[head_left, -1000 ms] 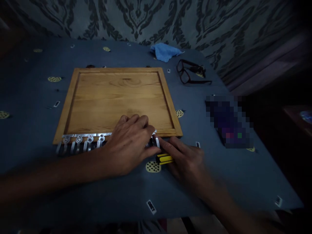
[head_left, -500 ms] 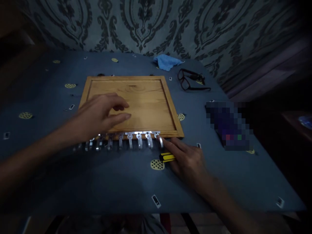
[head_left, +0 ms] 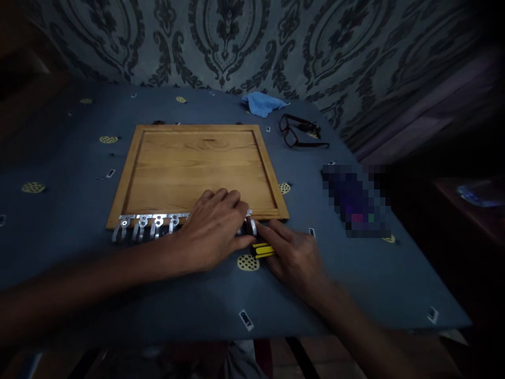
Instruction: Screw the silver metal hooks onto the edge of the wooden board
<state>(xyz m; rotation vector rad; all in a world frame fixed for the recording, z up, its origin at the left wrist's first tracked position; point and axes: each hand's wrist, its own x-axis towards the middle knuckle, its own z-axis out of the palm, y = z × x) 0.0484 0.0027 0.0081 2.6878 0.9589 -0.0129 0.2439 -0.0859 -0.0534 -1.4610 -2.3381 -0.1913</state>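
A wooden board with a raised frame [head_left: 197,166] lies flat on the table. Along its near edge runs a metal hook rail [head_left: 159,221] with several silver hooks; a cross-head screw shows at its left end. My left hand [head_left: 215,229] is closed over the rail's right part, fingers bent together across the board's near edge and covering several hooks. Wrapped in my right hand [head_left: 298,258] is a screwdriver with a yellow-and-black handle [head_left: 263,250]; its shaft is hidden. The right index fingertip is at the rail's right end hook [head_left: 253,227].
Behind the board lies a blue cloth [head_left: 262,103], with dark-framed glasses [head_left: 294,131] to its right. A phone-like blurred object [head_left: 357,202] rests on the right side of the patterned table [head_left: 177,310]. A patterned wall [head_left: 165,47] rises behind.
My left hand has come down and right from above the board onto the rail's right part, uncovering the left hooks. The right hand keeps its place at the rail end. The view has shifted slightly.
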